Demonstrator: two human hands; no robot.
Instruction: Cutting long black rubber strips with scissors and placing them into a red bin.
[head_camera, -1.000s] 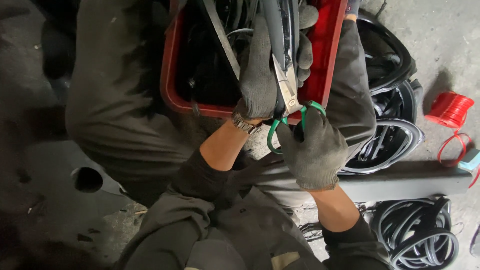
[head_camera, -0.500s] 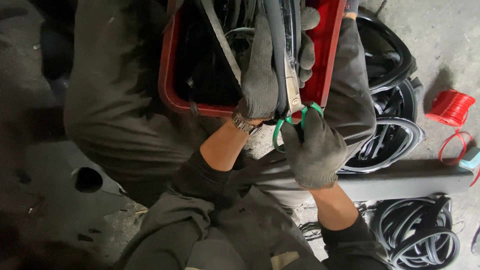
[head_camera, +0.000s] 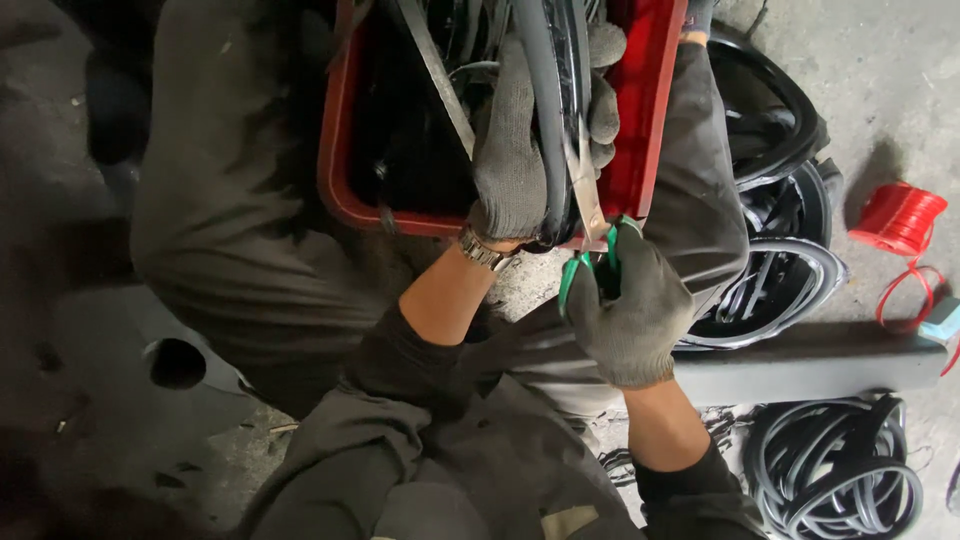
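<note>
A thick black rubber cable was held upright in the left hand, whose grey knitted glove was wrapped around it with the fingers clamped tight, the fingertips curled over the cable's far side. A metal watch was worn at that wrist. The cable was gripped just above the near rim of a red plastic crate, which was filled with more dark cables and flat black strips.

A pair of green-handled scissors was held in the right hand, also gloved in grey. The fingers were threaded through the green loops and closed around them. The metal blades were pointed upward and laid along the right side of the cable, touching it beside the left palm; how far the blades stood apart could not be told.

The crate was seen resting between the knees of the person, who was dressed in dark grey work clothes. To the right, coils of black cable were piled on the concrete floor, and another coil lay lower down. A grey bar was laid between the two piles. A spool of red cord was set near the right edge.
</note>
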